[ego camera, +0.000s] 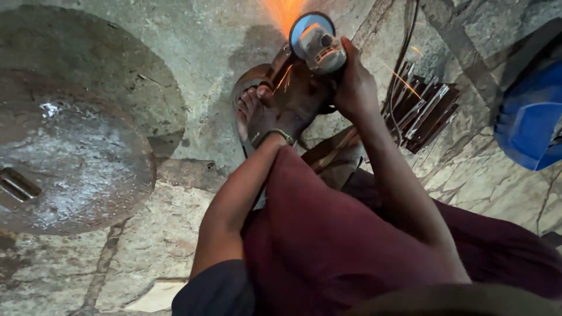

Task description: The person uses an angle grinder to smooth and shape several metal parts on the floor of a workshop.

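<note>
Right hand (354, 88) grips the sparking grinder (316, 44); left hand's fingers are hidden. Sparks could burn the bare foot (257, 111) nearby.

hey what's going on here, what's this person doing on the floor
A person sits on a stone floor, running an angle grinder with the right hand. Orange sparks fly from its disc. A sandalled foot rests beside the grinding spot. The left hand is hidden behind the knee. Metal strips lie to the right, round rusty plates to the left.
</note>
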